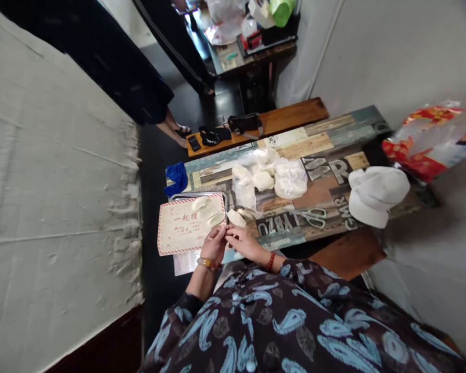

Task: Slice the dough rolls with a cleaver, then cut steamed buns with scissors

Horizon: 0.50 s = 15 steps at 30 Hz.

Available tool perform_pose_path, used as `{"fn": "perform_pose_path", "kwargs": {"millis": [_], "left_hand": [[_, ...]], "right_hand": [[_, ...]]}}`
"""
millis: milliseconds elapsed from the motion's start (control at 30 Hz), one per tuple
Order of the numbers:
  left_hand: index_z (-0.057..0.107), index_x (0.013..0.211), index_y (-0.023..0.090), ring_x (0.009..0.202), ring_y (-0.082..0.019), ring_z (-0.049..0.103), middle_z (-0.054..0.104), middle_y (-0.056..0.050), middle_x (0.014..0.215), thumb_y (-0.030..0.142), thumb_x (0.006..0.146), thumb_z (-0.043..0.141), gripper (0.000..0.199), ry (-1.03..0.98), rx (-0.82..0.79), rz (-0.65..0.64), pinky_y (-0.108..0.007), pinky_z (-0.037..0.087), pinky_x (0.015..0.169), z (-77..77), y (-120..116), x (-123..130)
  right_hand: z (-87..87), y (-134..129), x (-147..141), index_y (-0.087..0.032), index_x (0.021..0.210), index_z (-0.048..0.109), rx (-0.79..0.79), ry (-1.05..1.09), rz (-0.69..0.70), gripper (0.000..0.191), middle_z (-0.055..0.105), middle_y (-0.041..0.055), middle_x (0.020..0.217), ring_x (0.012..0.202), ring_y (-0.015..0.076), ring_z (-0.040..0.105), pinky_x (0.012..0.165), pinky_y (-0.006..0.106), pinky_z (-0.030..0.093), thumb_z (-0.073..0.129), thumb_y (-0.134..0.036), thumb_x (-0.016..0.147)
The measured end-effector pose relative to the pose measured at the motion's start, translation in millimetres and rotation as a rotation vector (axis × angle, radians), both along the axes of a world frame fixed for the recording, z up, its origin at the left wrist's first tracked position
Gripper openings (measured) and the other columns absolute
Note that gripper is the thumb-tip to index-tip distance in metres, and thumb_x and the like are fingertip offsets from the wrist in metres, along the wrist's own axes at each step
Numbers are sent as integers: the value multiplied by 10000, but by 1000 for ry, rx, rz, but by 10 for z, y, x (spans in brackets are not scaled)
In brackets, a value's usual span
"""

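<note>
Both hands together: your left hand (214, 245) and right hand (244, 243), fingers (233, 232) curled closed, tips touching; cannot tell whether they grip anything. Dough piece (236, 218) lies just beside right fingertips, more on red-printed paper (182, 228) over metal tray (197, 196); bagged dough (258, 176) beyond. Step looks like shaping dough; next move calls for setting piece on paper.

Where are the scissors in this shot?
In the head view, the scissors lie on the wood-patterned tabletop, to the right of the person's right hand, just below the plastic-wrapped dough and left of the white cap.
</note>
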State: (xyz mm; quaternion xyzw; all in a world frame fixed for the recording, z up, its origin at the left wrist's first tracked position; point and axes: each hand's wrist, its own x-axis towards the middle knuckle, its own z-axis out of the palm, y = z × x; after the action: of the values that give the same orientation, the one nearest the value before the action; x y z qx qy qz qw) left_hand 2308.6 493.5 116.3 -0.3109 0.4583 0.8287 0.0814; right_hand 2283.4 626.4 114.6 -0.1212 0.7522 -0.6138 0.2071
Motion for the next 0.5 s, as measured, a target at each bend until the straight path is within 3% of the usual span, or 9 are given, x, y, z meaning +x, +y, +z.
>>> {"fn": "perform_pose_path", "kwargs": {"millis": [133,233,367,500], "left_hand": [[678,808,155,815,-151,688,723,-34,840,391,673,866,330,-47,-2,48,-288,538,761,50,-68,-17],[663,874,164,795,-151,689,698,-17,804,393,688,857,353,-97,-13,102,-304,545,772,26,-163,41],[628,911,173,639,-110,629,624,25,673,371,743,813,319,-146,-27,205,-257,521,659,-123,-232,120],[593,910,182,487,-60,493,530,63,580,357,801,756,263,-211,-50,292,-177,400,498,-307,-312,176]], "right_hand": [[41,339,-207,-243,970,765,-27,41,-35,182,744,39,948,833,177,675,789,310,539,619,-257,861],[-76,690,-385,-208,1072,736,18,25,-155,298,728,92,1054,887,206,673,809,355,547,520,-342,917],[-346,1026,-607,-166,1173,686,136,16,-266,425,698,139,1108,971,247,646,885,422,527,485,-437,915],[-548,982,-707,-118,1241,647,227,47,-232,566,666,172,1104,914,259,629,888,449,514,600,-487,815]]}}
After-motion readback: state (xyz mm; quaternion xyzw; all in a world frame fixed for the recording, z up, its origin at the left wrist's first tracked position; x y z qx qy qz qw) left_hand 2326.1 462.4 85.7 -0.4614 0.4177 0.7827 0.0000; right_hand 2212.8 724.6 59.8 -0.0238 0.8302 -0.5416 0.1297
